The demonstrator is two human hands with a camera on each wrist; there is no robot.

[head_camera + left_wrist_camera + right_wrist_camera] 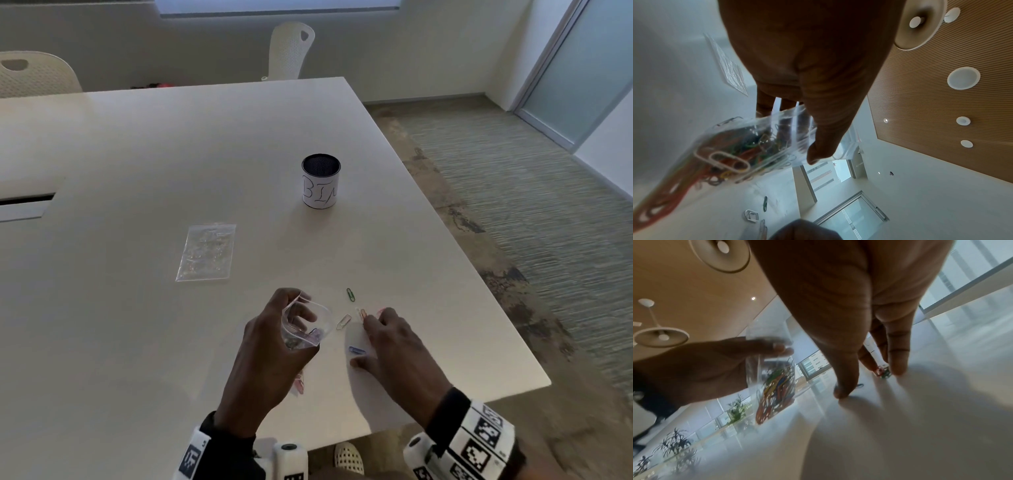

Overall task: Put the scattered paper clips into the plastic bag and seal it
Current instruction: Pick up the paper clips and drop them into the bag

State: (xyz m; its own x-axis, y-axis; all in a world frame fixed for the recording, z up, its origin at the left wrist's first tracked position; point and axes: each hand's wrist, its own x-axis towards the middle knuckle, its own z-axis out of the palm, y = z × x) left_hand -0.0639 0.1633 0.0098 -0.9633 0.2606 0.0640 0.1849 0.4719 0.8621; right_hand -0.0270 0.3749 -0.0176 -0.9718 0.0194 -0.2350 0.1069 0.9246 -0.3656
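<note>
My left hand (297,310) grips a clear plastic bag (306,329) just above the table, thumb and fingers holding its mouth open. In the left wrist view the bag (748,151) holds several coloured paper clips. My right hand (375,329) lies low over the table with its fingers stretched out, fingertips (898,368) touching a red and a green clip (882,371). Loose clips lie around it: green (350,294), pale (344,321), orange (363,313), blue (357,350). Pink clips (300,383) peek out below my left hand.
A second clear bag (207,251) lies flat to the left. A round cup marked BIN (321,181) stands further back. The table's right edge (507,329) runs close to my right hand. Two white chairs stand behind the table.
</note>
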